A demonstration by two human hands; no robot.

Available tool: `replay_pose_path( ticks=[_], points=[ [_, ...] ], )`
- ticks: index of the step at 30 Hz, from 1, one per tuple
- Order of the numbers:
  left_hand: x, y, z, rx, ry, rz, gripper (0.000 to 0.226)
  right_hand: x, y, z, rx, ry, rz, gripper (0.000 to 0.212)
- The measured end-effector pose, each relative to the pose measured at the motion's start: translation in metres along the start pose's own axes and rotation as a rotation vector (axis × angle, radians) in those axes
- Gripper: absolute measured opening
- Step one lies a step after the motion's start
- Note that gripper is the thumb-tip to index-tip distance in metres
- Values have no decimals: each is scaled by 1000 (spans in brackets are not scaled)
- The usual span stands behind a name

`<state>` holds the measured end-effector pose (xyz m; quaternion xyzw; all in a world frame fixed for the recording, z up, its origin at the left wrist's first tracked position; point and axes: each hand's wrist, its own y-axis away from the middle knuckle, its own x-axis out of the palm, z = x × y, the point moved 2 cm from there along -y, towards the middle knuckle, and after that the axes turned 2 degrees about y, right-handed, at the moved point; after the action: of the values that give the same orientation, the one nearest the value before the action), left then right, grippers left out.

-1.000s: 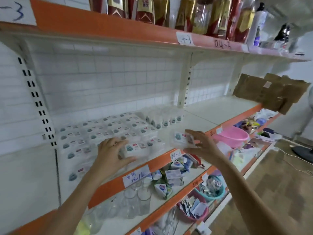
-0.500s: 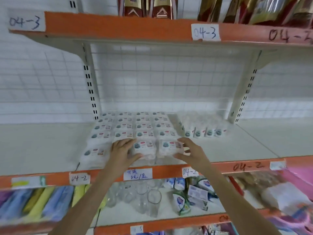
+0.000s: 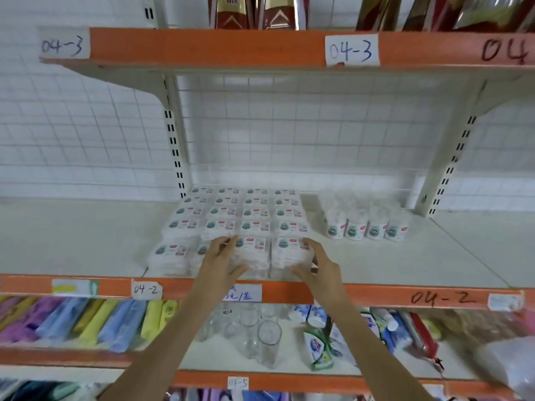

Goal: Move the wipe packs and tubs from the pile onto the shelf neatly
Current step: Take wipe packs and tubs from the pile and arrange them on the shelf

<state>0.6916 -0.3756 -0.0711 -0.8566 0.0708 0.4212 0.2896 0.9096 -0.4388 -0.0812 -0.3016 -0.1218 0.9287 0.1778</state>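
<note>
Wipe packs (image 3: 240,215) gridded on shelf (image 3: 86,241), tubs (image 3: 366,227) beyond your right hand.
Your left hand (image 3: 215,263) presses spread fingers on a front pack (image 3: 250,251); right hand (image 3: 320,267) cups the end pack (image 3: 289,250). Likely light, soft, slippery film: hold them by the sides.

Bright, even, washed-out light; soft overall blur, wide-angle bending and smearing at the edges
</note>
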Motion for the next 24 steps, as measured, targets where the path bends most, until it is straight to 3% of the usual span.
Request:
replay_pose_path(
  ticks=[11, 16, 19, 24],
  points=[
    [9, 2, 3, 23, 30, -56, 71, -4, 4, 4, -38, -8, -4, 59],
    [4, -2, 2, 29, 77, -110, 53, -5, -9, 3, 17, -114, 47, 55],
    [2, -5, 2, 28, 83, -112, 50, -7, -14, 2, 31, -98, 49, 46],
    [4, -9, 6, 23, 63, -106, 51, -6, -12, 3, 74, -102, 52, 51]
  ],
)
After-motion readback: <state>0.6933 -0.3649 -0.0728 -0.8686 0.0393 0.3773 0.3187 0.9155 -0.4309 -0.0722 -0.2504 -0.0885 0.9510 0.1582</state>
